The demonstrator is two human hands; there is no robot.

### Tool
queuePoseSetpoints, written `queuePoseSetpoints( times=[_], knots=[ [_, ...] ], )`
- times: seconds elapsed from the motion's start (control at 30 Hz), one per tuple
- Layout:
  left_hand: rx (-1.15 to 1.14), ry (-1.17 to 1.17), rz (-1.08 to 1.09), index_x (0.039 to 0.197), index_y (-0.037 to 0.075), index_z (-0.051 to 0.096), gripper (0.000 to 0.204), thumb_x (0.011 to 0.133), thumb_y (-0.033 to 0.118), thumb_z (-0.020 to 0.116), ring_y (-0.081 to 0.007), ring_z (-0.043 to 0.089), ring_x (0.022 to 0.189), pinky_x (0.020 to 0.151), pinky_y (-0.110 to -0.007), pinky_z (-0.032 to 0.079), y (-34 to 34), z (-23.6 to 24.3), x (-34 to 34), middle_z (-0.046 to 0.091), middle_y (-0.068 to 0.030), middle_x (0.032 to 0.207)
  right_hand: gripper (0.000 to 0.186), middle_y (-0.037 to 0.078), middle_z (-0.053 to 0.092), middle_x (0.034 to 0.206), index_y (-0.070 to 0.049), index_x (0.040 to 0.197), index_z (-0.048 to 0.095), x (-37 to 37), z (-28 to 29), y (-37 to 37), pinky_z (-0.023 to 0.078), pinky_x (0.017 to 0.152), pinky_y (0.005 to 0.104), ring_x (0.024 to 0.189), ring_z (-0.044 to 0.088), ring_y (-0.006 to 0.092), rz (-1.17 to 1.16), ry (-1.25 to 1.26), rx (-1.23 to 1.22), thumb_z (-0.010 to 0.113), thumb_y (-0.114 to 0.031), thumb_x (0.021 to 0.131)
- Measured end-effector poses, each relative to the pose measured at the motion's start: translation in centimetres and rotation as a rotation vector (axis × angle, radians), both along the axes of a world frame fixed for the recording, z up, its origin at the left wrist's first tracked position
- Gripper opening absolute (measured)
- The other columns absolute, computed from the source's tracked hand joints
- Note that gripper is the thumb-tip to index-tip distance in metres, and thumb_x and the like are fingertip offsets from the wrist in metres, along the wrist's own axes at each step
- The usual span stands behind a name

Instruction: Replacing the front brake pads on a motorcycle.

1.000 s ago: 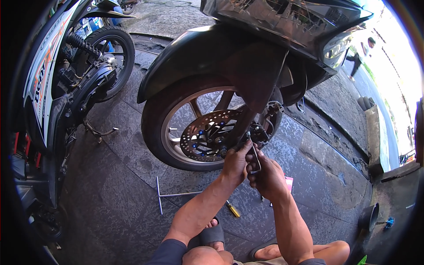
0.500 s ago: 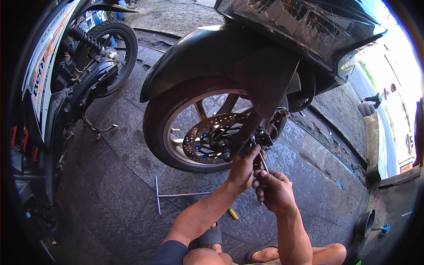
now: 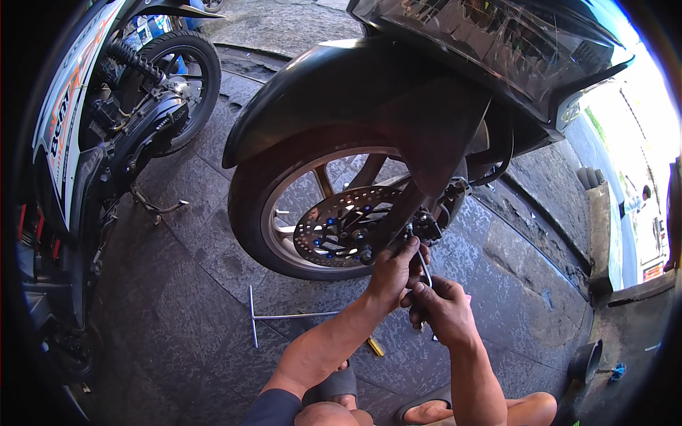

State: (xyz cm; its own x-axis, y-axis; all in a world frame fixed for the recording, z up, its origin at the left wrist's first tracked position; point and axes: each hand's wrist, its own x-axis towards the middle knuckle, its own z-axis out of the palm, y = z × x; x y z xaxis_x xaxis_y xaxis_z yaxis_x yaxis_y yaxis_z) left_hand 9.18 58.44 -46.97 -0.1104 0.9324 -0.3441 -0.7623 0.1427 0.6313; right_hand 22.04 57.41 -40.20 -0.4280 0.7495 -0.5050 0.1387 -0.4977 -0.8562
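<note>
Both my hands are at the lower fork leg of a motorcycle's front wheel [image 3: 245,213], beside the brake caliper [image 3: 429,226]. My left hand [image 3: 391,275] is closed, with thumb and fingers pinched round the upper part of a slim metal wrench [image 3: 425,267]. The wrench's upper end meets a bolt area by the caliper; the exact contact is too small to tell. Lower down, my right hand [image 3: 446,307] has its fingers curled round the wrench's other end, hiding its shape. To the left sits the drilled brake disc [image 3: 307,231] with blue bolts.
A T-handle wrench [image 3: 288,316] and a yellow-handled tool [image 3: 376,346] lie on the tiled floor, partly behind my left forearm. Another motorcycle [image 3: 117,135] stands at the left. A dark bowl-like container [image 3: 585,362] is at the lower right. A low wall [image 3: 600,241] borders the street.
My right hand has shifted slightly, its fingers now curled further in under the wrench. My left hand stays nearly in place. The view has shifted a little, and a person on the street has moved.
</note>
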Motion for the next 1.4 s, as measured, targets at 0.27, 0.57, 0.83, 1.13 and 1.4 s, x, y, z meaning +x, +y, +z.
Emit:
queuePoseSetpoints(
  times=[0.27,0.57,0.83,1.13,1.4],
  knots=[
    [0.098,-0.084,0.079,0.095,0.003,0.059,0.021,0.102,0.019,0.049,-0.016,0.058,0.079,0.074,-0.03,0.047,0.6,-2.3,0.6,0.06,-0.0074,0.083,0.026,0.018,0.064,0.075,0.006,0.093,0.059,0.5,-1.2,0.2,0.052,0.06,0.04,0.064,0.066,0.0267,0.338,-0.816,0.981,0.061,-0.02,0.093],
    [0.204,-0.251,0.14,0.099,0.004,0.061,0.023,0.102,0.023,0.049,-0.0135,0.059,0.08,0.073,-0.03,0.047,0.6,-3.1,2.0,0.062,-0.0049,0.086,0.035,0.003,0.052,0.054,-0.006,0.075,0.058,1.5,-2.4,-0.6,0.036,0.042,0.0321,0.042,0.044,0.0153,-0.24,-0.085,-0.096,0.059,-0.035,0.095],
    [0.087,-0.122,0.066,0.095,0.002,0.061,0.025,0.102,0.023,0.048,-0.015,0.057,0.075,0.068,-0.029,0.048,0.0,-2.8,1.8,0.061,-0.0078,0.084,0.039,0.004,0.055,0.065,-0.007,0.083,0.058,0.8,-1.5,-1.5,0.036,0.048,0.0313,0.054,0.049,0.0158,-0.261,0.147,-0.32,0.055,-0.044,0.096],
    [0.177,-0.263,0.002,0.098,0.003,0.059,0.028,0.104,0.026,0.043,-0.0149,0.059,0.08,0.074,-0.027,0.049,0.1,-2.5,1.4,0.061,-0.0079,0.085,0.032,0.005,0.058,0.068,0.001,0.076,0.053,0.2,-2.6,-1.2,0.044,0.055,0.0436,0.061,0.06,0.0265,0.102,-0.752,1.089,0.055,-0.022,0.097],
    [0.21,-0.252,0.058,0.098,0.003,0.06,0.026,0.103,0.025,0.047,-0.0169,0.06,0.081,0.074,-0.032,0.049,0.2,-2.6,1.6,0.062,-0.0086,0.087,0.037,0.006,0.06,0.067,-0.006,0.085,0.058,1.6,-3.2,-0.5,0.041,0.044,0.0294,0.047,0.051,0.0174,-0.256,0.093,-0.255,0.06,-0.042,0.095]
  ],
)
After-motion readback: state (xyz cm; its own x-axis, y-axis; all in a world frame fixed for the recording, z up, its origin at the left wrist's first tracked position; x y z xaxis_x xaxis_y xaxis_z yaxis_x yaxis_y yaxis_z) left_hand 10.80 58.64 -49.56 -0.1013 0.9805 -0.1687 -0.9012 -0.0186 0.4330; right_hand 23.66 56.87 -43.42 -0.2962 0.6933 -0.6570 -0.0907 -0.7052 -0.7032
